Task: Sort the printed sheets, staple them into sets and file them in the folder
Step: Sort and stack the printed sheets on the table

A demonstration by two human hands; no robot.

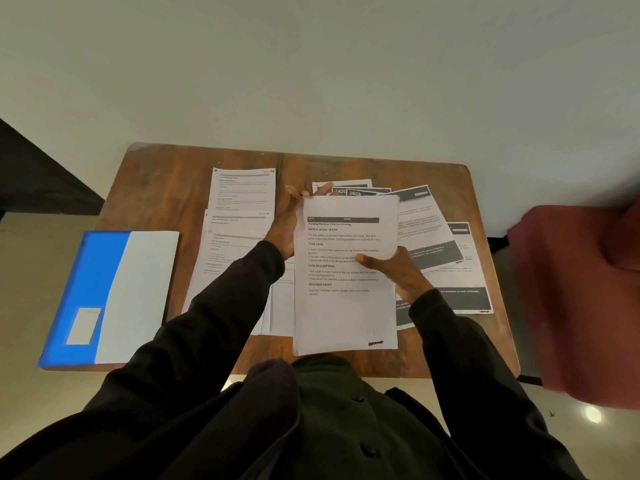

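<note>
I hold a stack of printed sheets (346,306) upright above the middle of the wooden table (166,174). My left hand (285,225) grips the stack's upper left edge, fingers behind it. My right hand (398,268) pinches its right edge, thumb on the front page. To the left lie overlapping white text sheets (242,199). More sheets with dark header bands (436,237) are fanned out to the right and behind the stack. A blue and white folder (114,296) lies shut at the table's left edge, overhanging it. No stapler is visible.
A dark red upholstered seat (581,299) stands close to the table's right side. A pale wall rises directly behind the table. A dark shape fills the far left. Pale floor shows on both sides of my body.
</note>
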